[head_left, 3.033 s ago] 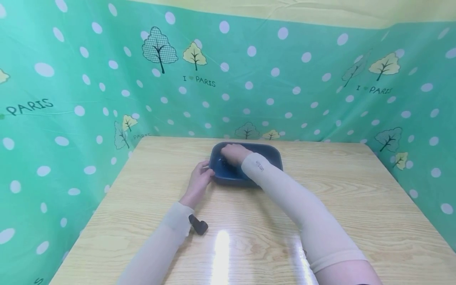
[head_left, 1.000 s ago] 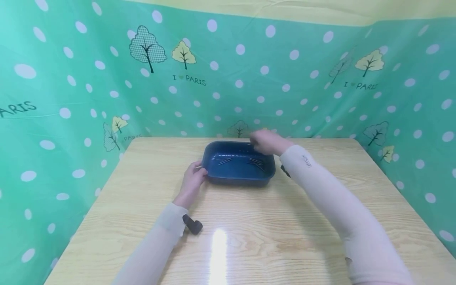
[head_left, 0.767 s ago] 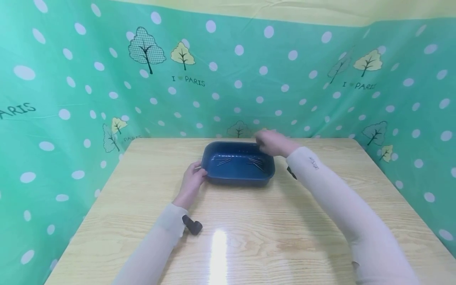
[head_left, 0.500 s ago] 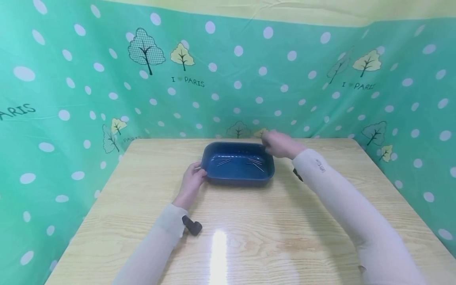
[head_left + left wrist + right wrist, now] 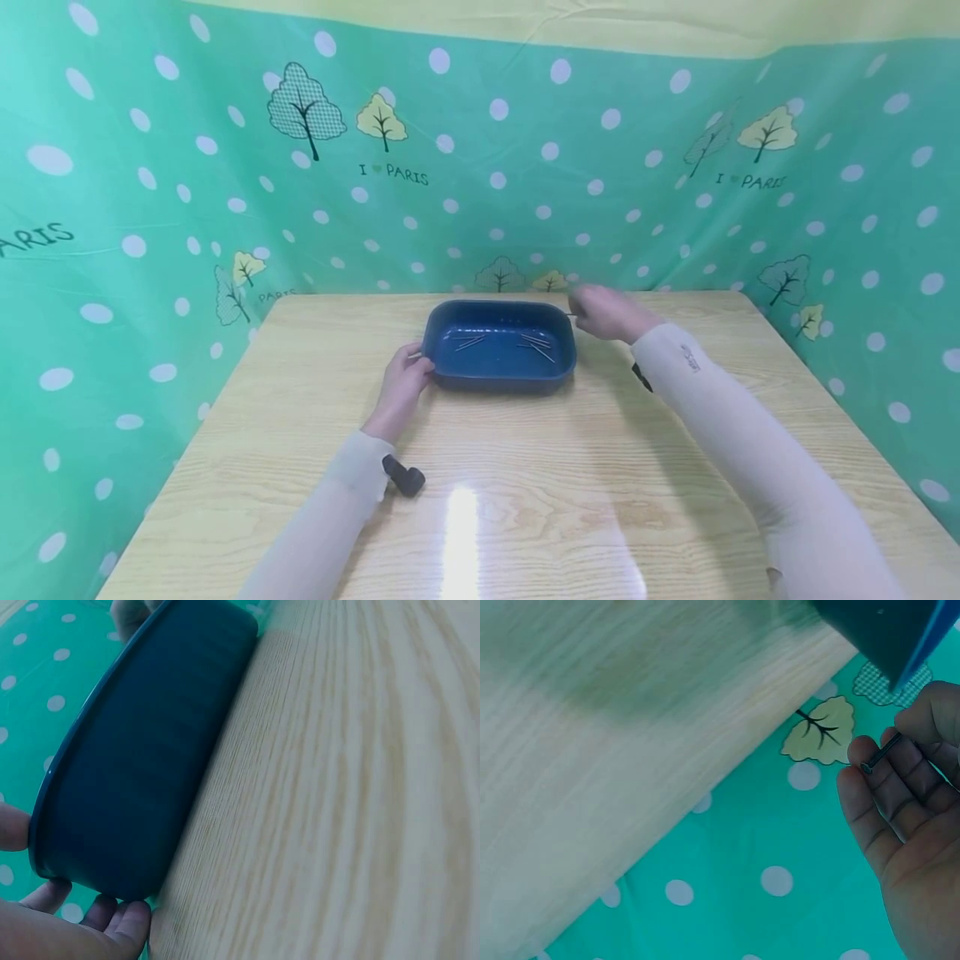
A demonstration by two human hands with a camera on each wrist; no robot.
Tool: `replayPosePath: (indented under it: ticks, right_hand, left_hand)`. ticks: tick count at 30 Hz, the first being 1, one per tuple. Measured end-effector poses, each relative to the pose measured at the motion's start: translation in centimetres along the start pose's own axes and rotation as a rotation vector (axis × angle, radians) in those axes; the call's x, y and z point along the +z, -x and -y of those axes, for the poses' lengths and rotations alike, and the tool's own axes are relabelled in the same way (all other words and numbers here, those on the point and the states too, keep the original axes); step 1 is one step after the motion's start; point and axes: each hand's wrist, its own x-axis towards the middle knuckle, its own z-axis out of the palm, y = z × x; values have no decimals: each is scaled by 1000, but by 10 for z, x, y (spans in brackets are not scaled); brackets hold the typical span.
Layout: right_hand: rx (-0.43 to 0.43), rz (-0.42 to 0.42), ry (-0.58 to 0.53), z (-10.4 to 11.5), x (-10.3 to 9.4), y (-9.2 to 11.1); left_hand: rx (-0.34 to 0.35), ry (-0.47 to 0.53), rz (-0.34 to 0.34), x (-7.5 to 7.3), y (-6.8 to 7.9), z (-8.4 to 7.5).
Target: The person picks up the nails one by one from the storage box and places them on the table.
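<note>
A dark blue rectangular basin (image 5: 498,384) stands on the wooden table near its back edge. At its left front corner my left hand (image 5: 402,382) grips it, the thumb at the rim and the other fingers against the outer wall, as the left wrist view shows. My right hand (image 5: 611,313) is raised just past the basin's right rim. Between thumb and fingertips it pinches one thin nail (image 5: 883,752), whose head shows in the right wrist view. Inside the basin lie several more nails, a small group of nails (image 5: 469,341) at left and another group of nails (image 5: 537,342) at right.
The wooden table (image 5: 525,492) stretches out in front of the basin and to both sides. A green dotted curtain (image 5: 465,217) hangs behind it and along its sides. A small black device (image 5: 406,477) is strapped at the left wrist.
My right hand has come up out of the basin and moved right, past the rim, with a nail in its fingers. The nails inside came into view. My left hand keeps its grip.
</note>
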Motion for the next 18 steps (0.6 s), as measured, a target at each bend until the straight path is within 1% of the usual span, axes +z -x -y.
replayPosePath:
  ticks: [5, 9, 14, 18]
  right_hand:
    - [22, 10, -23, -7, 7, 6]
    - [25, -10, -26, -12, 10, 9]
    - [40, -34, -8, -18, 15, 12]
    - [64, -26, 17, -23, 21, 14]
  left_hand:
    - [-14, 3, 13, -1, 0, 1]
    - [-16, 2, 14, 0, 0, 0]
    - [-9, 2, 6, 0, 1, -2]
    - [-11, 2, 7, 0, 1, -2]
